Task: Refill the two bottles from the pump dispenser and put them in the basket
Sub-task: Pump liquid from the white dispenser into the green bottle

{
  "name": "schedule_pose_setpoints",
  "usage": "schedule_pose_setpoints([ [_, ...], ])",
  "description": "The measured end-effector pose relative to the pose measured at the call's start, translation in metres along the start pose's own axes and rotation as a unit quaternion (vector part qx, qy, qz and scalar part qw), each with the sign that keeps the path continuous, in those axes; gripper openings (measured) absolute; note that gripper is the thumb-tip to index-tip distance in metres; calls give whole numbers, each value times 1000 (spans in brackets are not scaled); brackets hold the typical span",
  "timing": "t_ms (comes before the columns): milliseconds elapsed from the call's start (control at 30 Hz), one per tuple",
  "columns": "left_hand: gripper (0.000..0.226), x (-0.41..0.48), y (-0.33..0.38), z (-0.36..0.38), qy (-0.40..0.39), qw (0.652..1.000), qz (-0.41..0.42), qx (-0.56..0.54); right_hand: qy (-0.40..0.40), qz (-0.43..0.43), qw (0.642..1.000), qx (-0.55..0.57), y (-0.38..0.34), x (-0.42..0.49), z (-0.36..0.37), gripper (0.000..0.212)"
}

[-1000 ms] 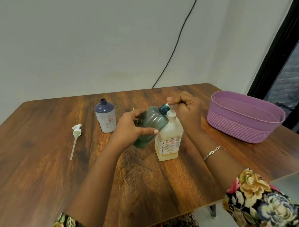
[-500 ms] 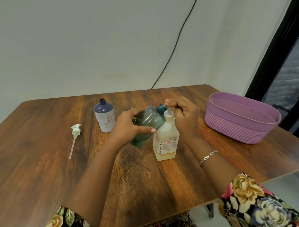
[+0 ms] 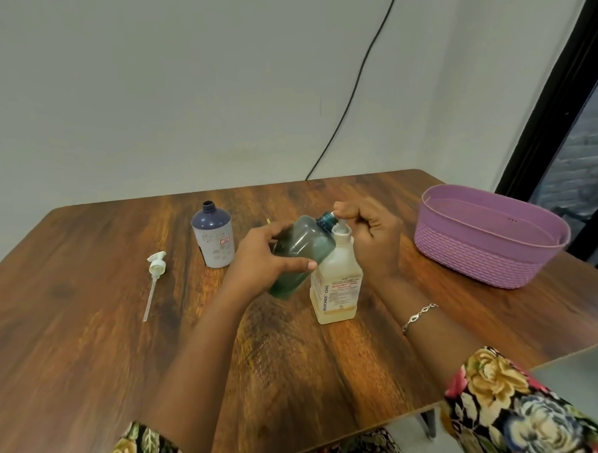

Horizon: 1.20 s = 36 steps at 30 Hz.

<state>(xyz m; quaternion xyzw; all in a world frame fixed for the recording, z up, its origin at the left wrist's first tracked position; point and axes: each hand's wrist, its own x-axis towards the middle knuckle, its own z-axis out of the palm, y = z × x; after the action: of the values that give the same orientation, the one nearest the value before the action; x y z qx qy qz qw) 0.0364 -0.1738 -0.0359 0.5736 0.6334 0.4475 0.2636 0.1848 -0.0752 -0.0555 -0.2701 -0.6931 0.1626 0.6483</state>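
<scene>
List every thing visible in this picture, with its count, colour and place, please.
brown wooden table: 1, brown, under everything.
pale yellow pump dispenser bottle: 1, pale yellow with white pump, upright at table centre.
translucent teal plastic bottle: 1, teal, held tilted, mouth at the dispenser's nozzle.
blue-and-white plastic bottle: 1, blue and white, uncapped, upright, left of the teal bottle.
loose white pump head: 1, white, lying on the table, far left.
purple plastic basket: 1, purple, on the table, right side.
black cable: 1, black, on the wall.
silver bracelet: 1, silver, on the right wrist.
left hand: 1, gripping the teal bottle.
right hand: 1, fingers curled over the dispenser's pump top.
</scene>
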Motion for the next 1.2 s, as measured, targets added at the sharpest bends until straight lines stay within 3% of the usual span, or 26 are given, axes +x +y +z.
schedule_pose_setpoints([
  [167,74,3,9,-8,-4,1000,18,15,-24,24,999,-31,-13,21,-10,35],
  [367,75,-1,-1,1,-10,1000,-5,-8,52,35,997,40,-4,-9,2,32],
  [700,77,2,8,-5,-3,1000,9,11,0,44,999,-22,-19,23,-3,35],
  [933,76,1,2,0,-5,1000,-4,5,31,-36,999,-19,-1,3,5,24],
  [1200,76,4,8,-7,-9,1000,11,9,-4,19,999,-41,-19,21,-2,28],
])
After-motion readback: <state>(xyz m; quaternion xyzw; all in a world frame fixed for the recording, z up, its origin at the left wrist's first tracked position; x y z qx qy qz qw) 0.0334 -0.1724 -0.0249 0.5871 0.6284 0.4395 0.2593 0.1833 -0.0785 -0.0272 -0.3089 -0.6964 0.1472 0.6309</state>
